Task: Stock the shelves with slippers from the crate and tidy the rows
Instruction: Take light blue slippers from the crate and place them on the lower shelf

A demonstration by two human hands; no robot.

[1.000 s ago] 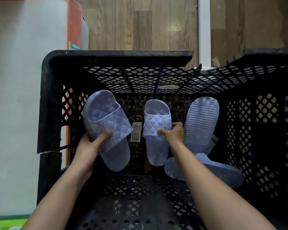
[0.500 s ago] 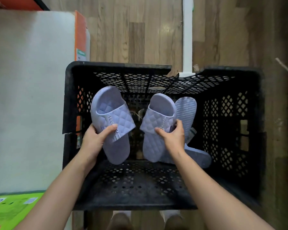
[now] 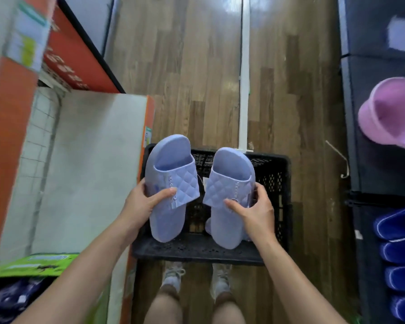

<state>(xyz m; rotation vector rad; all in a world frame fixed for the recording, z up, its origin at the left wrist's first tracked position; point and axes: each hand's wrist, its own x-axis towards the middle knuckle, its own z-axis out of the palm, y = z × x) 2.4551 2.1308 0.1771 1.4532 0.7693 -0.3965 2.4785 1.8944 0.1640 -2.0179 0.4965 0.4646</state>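
Note:
My left hand [image 3: 145,202] grips a pale lilac quilted slipper [image 3: 171,174] by its strap, toe pointing away from me. A matching slipper [image 3: 229,183] is held the same way in my right hand [image 3: 255,211]. Both are lifted above the black mesh crate [image 3: 281,183] that stands on the wooden floor in front of my feet. A white tag hangs between the two slippers. Part of another lilac slipper [image 3: 208,224] shows low inside the crate, mostly hidden behind the right one.
At the right stands a dark shelf [image 3: 369,160] holding a pink slipper [image 3: 391,113] and a row of dark blue slippers [image 3: 400,253]. White and orange boxes [image 3: 91,160] crowd the left, with a green box [image 3: 33,265] below them. A white post [image 3: 243,90] rises behind the crate.
Both hands have raised the two slippers up out of the crate. My head has lifted away, so the crate looks smaller and the shelf at the right has come into view.

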